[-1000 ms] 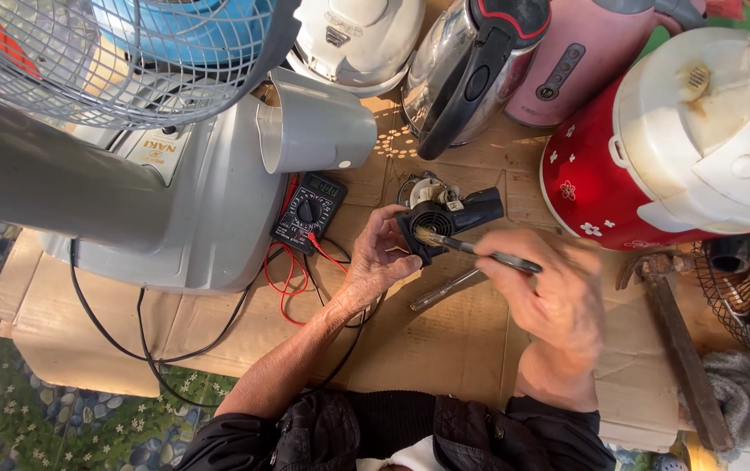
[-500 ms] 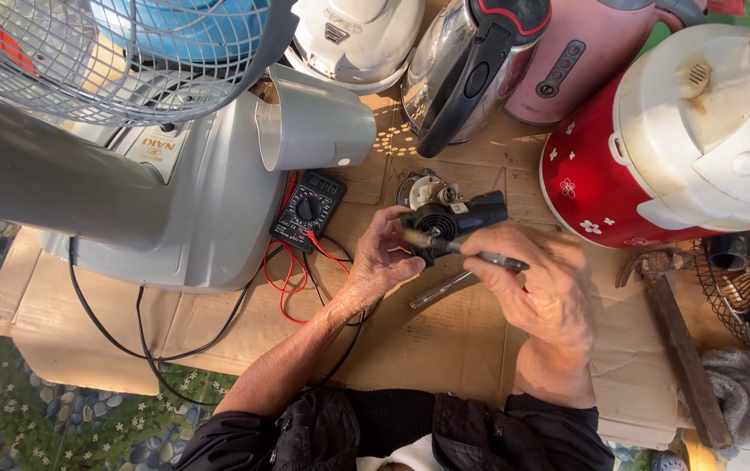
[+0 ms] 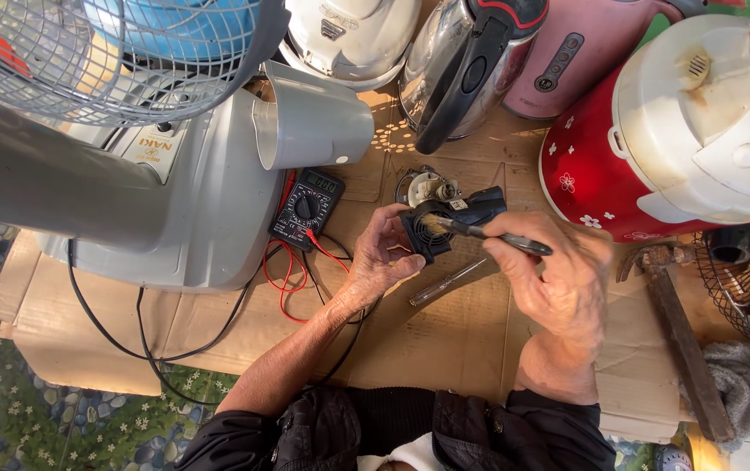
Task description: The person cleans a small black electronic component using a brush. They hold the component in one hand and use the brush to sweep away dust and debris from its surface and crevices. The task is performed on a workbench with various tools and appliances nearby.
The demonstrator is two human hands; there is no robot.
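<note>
My left hand (image 3: pixel 385 253) grips a small black blower part (image 3: pixel 449 221), round at one end, above the cardboard-covered table (image 3: pixel 445 331). My right hand (image 3: pixel 558 279) holds a thin brush with a dark handle (image 3: pixel 488 234), its bristles resting on the round end of the black part. A small grey-white metal part (image 3: pixel 424 186) lies just behind the blower. A slim screwdriver (image 3: pixel 446 283) lies on the cardboard below my hands.
A black multimeter (image 3: pixel 308 208) with red and black leads (image 3: pixel 286 270) sits left of my hands. A grey fan (image 3: pixel 130 174) stands at left. Kettles (image 3: pixel 471 61) and a red-and-white rice cooker (image 3: pixel 680 131) line the back. A hammer (image 3: pixel 676 331) lies at right.
My right hand has shifted the brush a little across the black part; my left hand has turned and lifted the part slightly. Everything else stays put.
</note>
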